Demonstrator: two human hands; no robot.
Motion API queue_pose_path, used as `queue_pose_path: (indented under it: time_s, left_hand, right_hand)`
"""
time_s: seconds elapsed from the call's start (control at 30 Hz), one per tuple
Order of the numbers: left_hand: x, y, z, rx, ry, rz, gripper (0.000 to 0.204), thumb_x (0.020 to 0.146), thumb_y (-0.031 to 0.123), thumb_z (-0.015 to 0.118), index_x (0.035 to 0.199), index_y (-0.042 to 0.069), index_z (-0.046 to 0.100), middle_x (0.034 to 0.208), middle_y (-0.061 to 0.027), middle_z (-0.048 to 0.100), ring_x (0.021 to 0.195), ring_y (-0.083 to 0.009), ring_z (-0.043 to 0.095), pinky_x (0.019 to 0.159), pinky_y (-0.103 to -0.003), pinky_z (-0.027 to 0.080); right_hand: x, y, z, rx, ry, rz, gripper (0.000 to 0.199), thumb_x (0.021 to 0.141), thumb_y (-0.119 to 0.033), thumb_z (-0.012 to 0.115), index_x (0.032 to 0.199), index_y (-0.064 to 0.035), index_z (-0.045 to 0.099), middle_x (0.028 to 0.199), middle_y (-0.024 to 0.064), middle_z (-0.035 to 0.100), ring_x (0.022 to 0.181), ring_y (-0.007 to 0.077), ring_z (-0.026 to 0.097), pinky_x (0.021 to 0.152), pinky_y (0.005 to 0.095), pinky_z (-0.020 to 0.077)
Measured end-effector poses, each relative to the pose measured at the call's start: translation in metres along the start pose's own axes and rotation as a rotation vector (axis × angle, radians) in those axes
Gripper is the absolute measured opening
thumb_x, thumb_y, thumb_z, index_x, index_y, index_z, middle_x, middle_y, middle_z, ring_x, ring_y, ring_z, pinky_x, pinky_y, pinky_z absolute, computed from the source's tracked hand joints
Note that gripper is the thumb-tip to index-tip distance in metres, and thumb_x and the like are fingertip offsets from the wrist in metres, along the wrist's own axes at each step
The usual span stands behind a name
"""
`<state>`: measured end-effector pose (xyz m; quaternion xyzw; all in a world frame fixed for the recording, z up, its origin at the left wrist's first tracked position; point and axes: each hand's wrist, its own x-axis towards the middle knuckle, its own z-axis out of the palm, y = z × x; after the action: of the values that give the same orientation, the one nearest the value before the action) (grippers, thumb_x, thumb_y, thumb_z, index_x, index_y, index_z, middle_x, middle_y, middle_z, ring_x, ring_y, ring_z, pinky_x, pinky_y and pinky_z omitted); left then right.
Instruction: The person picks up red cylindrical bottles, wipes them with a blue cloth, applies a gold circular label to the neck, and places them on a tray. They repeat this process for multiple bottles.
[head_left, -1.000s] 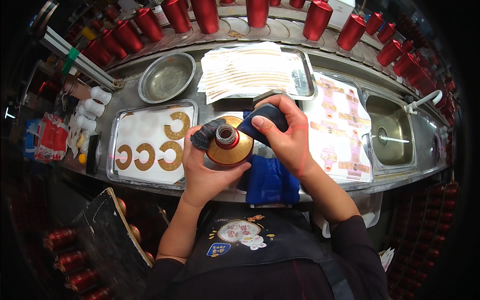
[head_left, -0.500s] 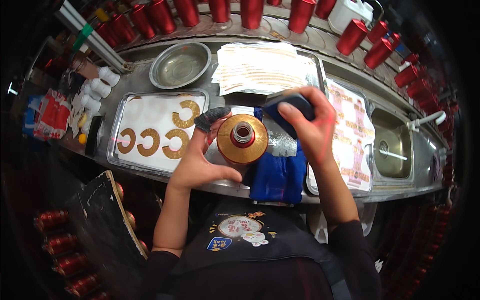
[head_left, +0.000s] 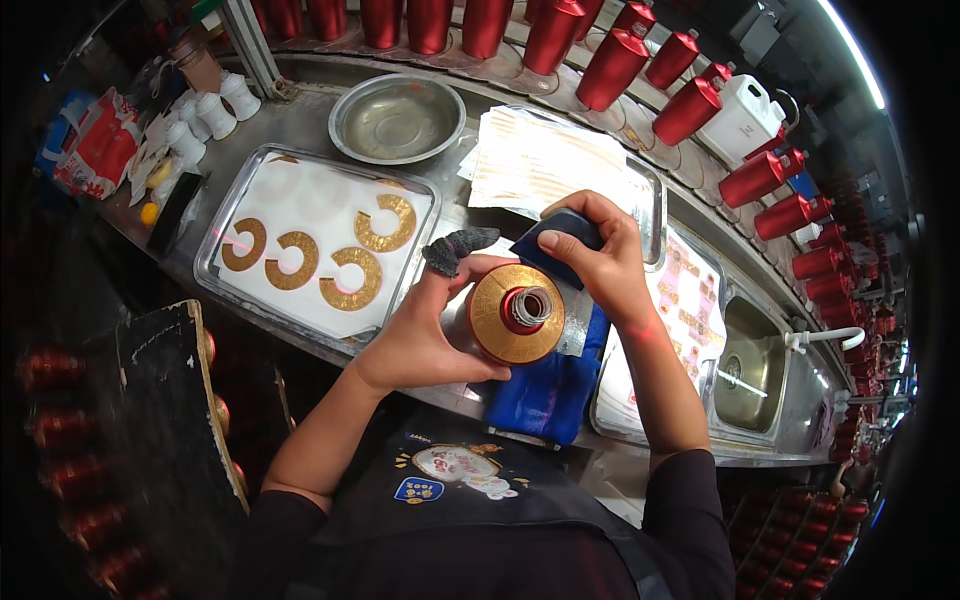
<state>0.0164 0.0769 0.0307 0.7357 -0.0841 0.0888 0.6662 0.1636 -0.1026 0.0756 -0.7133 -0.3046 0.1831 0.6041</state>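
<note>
My left hand [head_left: 415,335] grips a red metallic bottle [head_left: 487,318] by its side, thumb below and fingers behind. A dark grey knitted cover [head_left: 458,252] is on one of its fingers. The bottle's open threaded neck [head_left: 530,306] points up toward me, and a gold ring-shaped label lies round its shoulder. My right hand [head_left: 610,265] pinches a flat dark blue scraper [head_left: 560,243] beside the bottle's far edge; whether they touch, I cannot tell. Under the bottle lies a blue cloth [head_left: 545,385] on the counter's front edge.
On the left, a metal tray [head_left: 208,262] holds several gold C-shaped labels [head_left: 290,262]. A metal bowl [head_left: 398,118] and stacked label sheets [head_left: 545,160] stand behind. More label sheets [head_left: 690,300] and a sink [head_left: 745,375] are right. Red bottles [head_left: 612,72] line the conveyor at the back.
My view has turned, so the counter appears rotated. The scraper has come down closer to the bottle's far edge. My left hand keeps its hold, and the bottle's neck now leans more to the right.
</note>
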Motion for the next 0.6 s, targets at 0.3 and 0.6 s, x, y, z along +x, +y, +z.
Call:
queue_pose_path:
  time_s: [0.3,0.6]
  left_hand:
    - [-0.002,-0.009,-0.006,-0.046,-0.077,-0.004,0.116,0.06,0.015,0.097,0.147,0.003,0.021,0.139,-0.0146,0.053,0.131,-0.0266,0.052,0.112,-0.041,0.039]
    - [-0.006,-0.014,-0.004,-0.019,-0.032,-0.068,0.102,0.06,0.015,0.096,0.142,0.001,0.037,0.137,-0.0145,0.054,0.129,-0.0245,0.054,0.111,-0.037,0.04]
  right_hand:
    - [0.038,-0.021,0.001,0.01,-0.169,0.141,0.026,0.08,-0.008,0.08,0.101,0.0012,0.067,0.09,0.0023,0.068,0.085,0.0084,0.062,0.079,0.0236,0.0494]
    - [0.049,-0.026,0.01,0.024,-0.375,0.022,0.024,0.079,-0.009,0.081,0.097,0.0009,0.069,0.088,0.0022,0.068,0.082,0.0108,0.062,0.076,0.027,0.051]
